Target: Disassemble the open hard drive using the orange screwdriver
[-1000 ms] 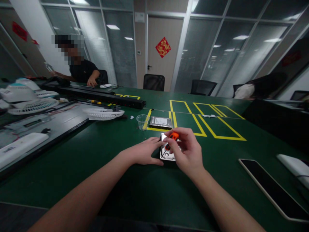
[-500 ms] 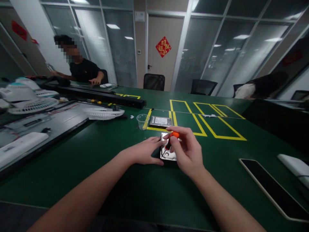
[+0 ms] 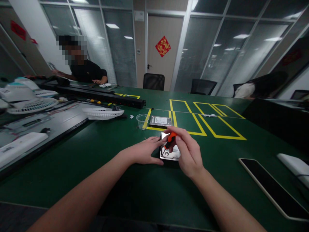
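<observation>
A silver hard drive [image 3: 171,156] lies on the green table in front of me. My left hand [image 3: 146,150] braces its left side, with the thumb at the near corner and the fingers over the far part. In my right hand [image 3: 189,151] is an orange and black screwdriver [image 3: 170,139], gripped between thumb and fingers. It leans, and its thin shaft points down to the drive's near left corner. Fingers cover part of the drive's top. Just beyond sits a second hard drive [image 3: 160,121], label up, with a clear plastic cup [image 3: 142,122] to its left.
Yellow tape rectangles [image 3: 227,137] mark the green table [image 3: 135,199]. A phone [image 3: 270,187] lies at the right. To the left are a large grey panel [image 3: 62,120], a white fan grille [image 3: 103,112] and a long black bar [image 3: 125,100]. A person [image 3: 88,71] sits across the table.
The screwdriver's handle has tilted and my right fingers have shifted their hold on it. My left hand and the drive have stayed in place. The person across has moved a hand slightly.
</observation>
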A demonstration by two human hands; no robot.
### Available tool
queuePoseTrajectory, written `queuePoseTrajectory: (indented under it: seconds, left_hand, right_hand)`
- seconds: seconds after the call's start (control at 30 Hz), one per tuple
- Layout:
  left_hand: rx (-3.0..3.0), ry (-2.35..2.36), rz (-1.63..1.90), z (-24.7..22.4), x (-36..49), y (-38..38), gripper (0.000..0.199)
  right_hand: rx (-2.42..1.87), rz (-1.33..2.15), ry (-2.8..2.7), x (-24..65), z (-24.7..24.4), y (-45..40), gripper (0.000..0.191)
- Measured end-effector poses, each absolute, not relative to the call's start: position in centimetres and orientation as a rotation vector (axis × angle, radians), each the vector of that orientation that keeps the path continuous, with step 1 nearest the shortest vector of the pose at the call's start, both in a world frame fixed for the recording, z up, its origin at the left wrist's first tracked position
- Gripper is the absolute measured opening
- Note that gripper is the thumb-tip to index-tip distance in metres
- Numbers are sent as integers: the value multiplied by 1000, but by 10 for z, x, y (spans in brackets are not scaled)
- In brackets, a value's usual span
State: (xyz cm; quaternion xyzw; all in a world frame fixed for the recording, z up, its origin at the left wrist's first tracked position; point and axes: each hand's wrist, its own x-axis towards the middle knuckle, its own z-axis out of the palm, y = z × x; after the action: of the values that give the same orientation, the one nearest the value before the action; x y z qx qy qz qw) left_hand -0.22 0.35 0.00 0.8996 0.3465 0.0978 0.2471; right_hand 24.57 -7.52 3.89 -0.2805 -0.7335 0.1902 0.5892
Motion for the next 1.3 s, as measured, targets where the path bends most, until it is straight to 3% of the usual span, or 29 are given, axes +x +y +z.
queuePoseTrajectory:
  seconds: [0.37,0.67,1.0,1.3]
  left_hand:
    - [2450,931,302,0,-1,2,115]
    - [2452,958,236,1,-1,4,112]
    - [2455,924,288,2,-3,1,113]
    - [2447,963,268,0,-2,3,114]
  right_hand:
    - [-689,466,-1630,239,40,-75,19]
    - [-626,468,-1707,245,38,-75,37]
    - [-702,485,-1630,240,38,-74,20]
    - [-653,460,-1702,245,38,-75,34]
